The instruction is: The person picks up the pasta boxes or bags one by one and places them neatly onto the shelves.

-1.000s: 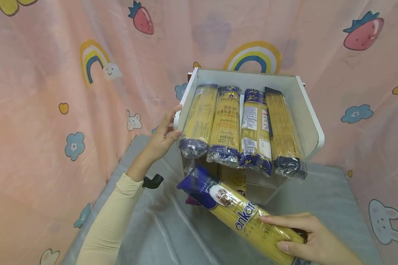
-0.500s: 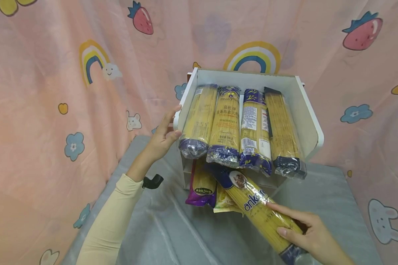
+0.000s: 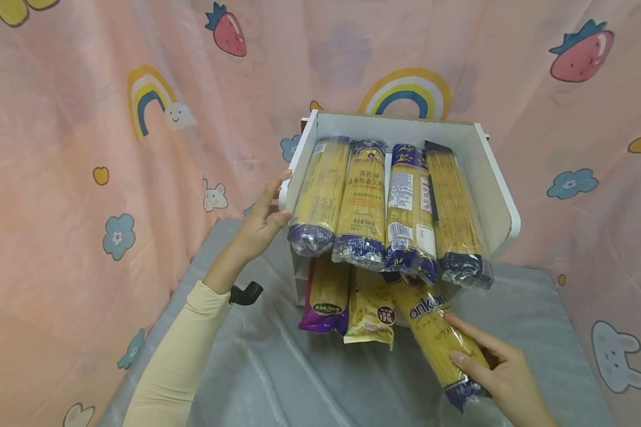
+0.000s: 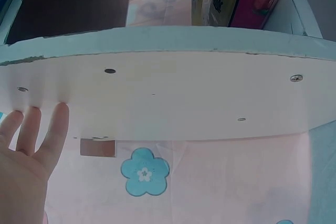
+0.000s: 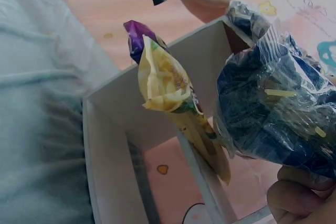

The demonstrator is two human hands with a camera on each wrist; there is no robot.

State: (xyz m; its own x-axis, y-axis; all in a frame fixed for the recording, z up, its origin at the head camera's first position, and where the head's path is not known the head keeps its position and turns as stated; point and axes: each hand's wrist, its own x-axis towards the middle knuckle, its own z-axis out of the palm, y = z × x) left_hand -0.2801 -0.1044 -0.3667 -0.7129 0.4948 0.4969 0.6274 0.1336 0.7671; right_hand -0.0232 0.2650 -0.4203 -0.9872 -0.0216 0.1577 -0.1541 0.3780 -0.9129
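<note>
Head view: right hand (image 3: pixel 494 370) grips a long yellow spaghetti pack with blue ends (image 3: pixel 439 338) near its outer end, angled so its far end enters the lower compartment of the white two-tier shelf unit (image 3: pixel 491 178), right of a purple-ended pasta pack (image 3: pixel 326 293) and a pale yellow pasta bag (image 3: pixel 372 308). Left hand (image 3: pixel 262 216) rests flat with fingers straight on the shelf's left side panel, likely steadying it. Four spaghetti packs (image 3: pixel 384 201) lie on the top tier. Grey cloth (image 3: pixel 278 367) covers the tabletop.

Left wrist view: straight fingers (image 4: pixel 55 129) touch the white panel (image 4: pixel 173 98).

Right wrist view: curled fingers (image 5: pixel 296 200) hold the pack's blue end (image 5: pixel 273 108).
</note>
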